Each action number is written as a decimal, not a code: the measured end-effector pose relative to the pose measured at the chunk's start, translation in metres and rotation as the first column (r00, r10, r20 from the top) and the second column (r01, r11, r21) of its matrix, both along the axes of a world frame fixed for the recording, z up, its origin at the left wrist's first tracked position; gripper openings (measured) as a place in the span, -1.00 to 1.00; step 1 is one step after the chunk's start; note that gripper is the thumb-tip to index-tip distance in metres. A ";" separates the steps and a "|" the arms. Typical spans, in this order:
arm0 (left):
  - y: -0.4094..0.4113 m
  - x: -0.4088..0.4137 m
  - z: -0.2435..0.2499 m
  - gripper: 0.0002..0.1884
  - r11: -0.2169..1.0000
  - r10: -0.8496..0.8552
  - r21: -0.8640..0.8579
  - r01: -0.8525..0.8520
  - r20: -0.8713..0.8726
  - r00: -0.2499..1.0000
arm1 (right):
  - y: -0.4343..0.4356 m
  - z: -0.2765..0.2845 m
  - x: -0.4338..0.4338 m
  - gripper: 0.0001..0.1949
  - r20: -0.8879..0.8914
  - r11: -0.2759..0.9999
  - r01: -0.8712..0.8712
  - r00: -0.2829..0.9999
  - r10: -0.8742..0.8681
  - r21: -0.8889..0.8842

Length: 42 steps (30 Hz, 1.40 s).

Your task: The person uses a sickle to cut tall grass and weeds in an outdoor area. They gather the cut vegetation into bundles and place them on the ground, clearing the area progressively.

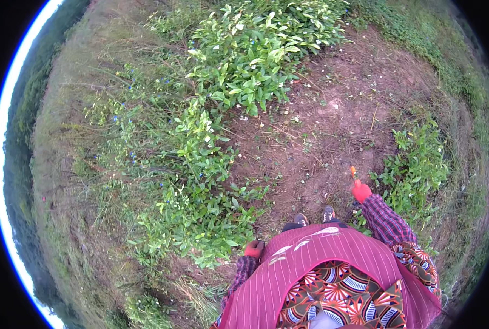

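My right hand [361,191], in a red glove, is closed round an orange-tipped tool [354,172] that points ahead over bare soil; its exact kind is too small to tell. My left hand [254,249], also gloved in red with a darker part, hangs at my left side against the striped maroon apron [269,267]; whether it holds anything is unclear. Leafy green bushes [244,82] with white flowers run along my left and ahead. A smaller bush [417,168] stands to the right of my right hand.
Reddish-brown soil [310,152] with dry stems and scattered white petals lies before my shoes [328,213]. Tall grass and weeds [117,135] with small blue flowers grow beyond the left bushes. Low green growth [425,41] borders the soil at the upper right.
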<state>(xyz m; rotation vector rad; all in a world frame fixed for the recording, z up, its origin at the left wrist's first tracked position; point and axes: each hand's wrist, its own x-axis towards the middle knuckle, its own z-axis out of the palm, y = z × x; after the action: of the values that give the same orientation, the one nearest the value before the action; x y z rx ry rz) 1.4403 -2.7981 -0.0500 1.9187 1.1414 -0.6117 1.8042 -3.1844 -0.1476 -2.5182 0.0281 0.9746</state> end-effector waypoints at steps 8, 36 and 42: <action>0.009 -0.039 0.010 -0.51 0.953 0.286 -0.034 -0.300 -0.225 0.931 | 0.013 0.015 -0.042 -0.53 -0.067 0.988 -0.147 0.986 0.150 0.049; -0.015 -0.097 -0.040 -0.59 0.699 0.702 -0.126 -0.704 -0.067 0.709 | 0.192 0.120 -0.004 -0.42 -0.132 0.923 -0.381 0.919 0.372 -0.049; 0.013 -0.093 -0.078 -0.62 0.811 0.541 -0.192 -0.552 -0.113 0.834 | 0.223 0.161 -0.012 -0.57 -0.008 0.958 -0.286 0.958 0.286 0.014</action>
<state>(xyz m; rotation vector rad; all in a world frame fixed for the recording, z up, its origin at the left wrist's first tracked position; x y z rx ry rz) 1.3475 -2.7847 -0.1283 1.2988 1.5137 -0.4415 1.7923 -2.9615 0.0129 -2.5515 -0.3485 1.0928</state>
